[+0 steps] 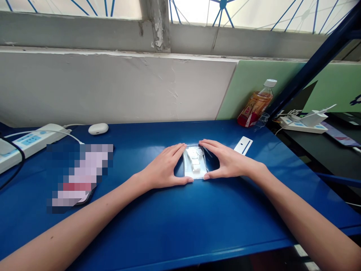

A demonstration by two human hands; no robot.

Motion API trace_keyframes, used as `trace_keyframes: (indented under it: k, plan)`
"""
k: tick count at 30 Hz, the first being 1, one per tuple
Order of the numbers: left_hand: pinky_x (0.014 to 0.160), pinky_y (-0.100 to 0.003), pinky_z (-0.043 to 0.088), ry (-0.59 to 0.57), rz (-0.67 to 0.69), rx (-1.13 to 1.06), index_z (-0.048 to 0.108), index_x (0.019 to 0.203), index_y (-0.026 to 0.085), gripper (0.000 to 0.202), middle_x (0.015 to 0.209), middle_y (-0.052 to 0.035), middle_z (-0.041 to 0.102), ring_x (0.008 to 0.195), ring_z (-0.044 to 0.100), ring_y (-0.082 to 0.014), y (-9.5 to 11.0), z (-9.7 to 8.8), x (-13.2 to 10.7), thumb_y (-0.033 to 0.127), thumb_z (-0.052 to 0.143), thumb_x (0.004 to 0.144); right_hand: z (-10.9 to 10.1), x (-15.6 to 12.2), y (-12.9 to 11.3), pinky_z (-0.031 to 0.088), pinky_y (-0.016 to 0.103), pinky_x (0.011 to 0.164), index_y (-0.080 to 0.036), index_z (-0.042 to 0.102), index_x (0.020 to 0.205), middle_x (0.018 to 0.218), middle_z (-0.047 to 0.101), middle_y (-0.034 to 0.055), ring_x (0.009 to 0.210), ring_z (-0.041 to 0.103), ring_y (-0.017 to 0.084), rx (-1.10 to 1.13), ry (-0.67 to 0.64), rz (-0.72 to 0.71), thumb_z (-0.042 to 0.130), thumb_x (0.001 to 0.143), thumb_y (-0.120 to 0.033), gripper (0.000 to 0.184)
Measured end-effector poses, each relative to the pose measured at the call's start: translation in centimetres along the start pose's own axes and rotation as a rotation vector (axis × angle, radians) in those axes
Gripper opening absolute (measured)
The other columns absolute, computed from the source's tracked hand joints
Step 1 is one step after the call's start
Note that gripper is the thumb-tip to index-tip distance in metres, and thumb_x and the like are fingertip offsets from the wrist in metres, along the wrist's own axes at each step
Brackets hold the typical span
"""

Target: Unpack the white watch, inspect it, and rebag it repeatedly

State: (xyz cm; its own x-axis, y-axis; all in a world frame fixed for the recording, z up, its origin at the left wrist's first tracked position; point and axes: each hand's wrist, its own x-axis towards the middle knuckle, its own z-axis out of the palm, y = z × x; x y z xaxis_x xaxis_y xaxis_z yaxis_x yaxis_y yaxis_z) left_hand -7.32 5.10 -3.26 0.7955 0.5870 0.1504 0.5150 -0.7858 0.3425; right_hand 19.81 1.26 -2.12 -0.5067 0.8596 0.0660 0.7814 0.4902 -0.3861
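A small clear plastic bag (pixel 194 162) with white parts inside lies flat on the blue table (pixel 180 222). My left hand (pixel 165 169) frames its left side, thumb at the near edge and fingers at the far edge. My right hand (pixel 225 162) mirrors it on the right side. Both hands pinch the bag's edges between thumb and fingers and press it to the table.
A phone (pixel 80 177) lies at the left. A white earbud case (pixel 98 128) and a power strip (pixel 28 143) sit at the back left. A white card (pixel 243 145) lies right of my hands. A drink bottle (pixel 256 105) leans at the back right, beside another power strip (pixel 303 123).
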Motion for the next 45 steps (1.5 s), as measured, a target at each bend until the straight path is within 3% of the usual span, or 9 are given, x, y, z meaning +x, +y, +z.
trace_keyframes:
  k: [15, 38, 45]
  plan:
    - [0.115, -0.054, 0.034, 0.019, -0.001, -0.026, 0.031, 0.153, 0.014, 0.1, 0.155, -0.0207, 0.038, 0.143, 0.036, -0.0396, -0.13, 0.14, 0.04, 0.072, 0.064, 0.078, -0.14, -0.06, 0.09, 0.038, 0.057, 0.114, -0.019, 0.036, 0.154, 0.154, 0.042, 0.0191, 0.143, 0.038, 0.04, 0.05, 0.013, 0.009, 0.074, 0.069, -0.068, 0.105]
    - [0.115, -0.052, 0.035, 0.02, 0.001, -0.011, 0.033, 0.151, 0.013, 0.094, 0.154, -0.0213, 0.039, 0.142, 0.038, -0.0384, -0.09, 0.08, 0.04, 0.067, 0.064, 0.081, -0.09, -0.06, 0.27, 0.037, 0.053, 0.116, -0.016, 0.029, 0.156, 0.158, 0.037, 0.0187, 0.145, 0.036, 0.038, 0.016, 0.005, -0.026, 0.071, 0.072, -0.069, 0.108]
    - [0.118, -0.054, 0.03, 0.007, -0.012, -0.006, 0.03, 0.153, 0.009, 0.099, 0.158, -0.0233, 0.031, 0.148, 0.027, -0.0389, -0.02, 0.12, -0.05, 0.07, 0.062, 0.081, -0.28, -0.03, 0.02, 0.037, 0.052, 0.116, -0.015, 0.032, 0.155, 0.157, 0.039, 0.019, 0.144, 0.037, 0.037, -0.008, -0.011, -0.034, 0.07, 0.075, -0.068, 0.103]
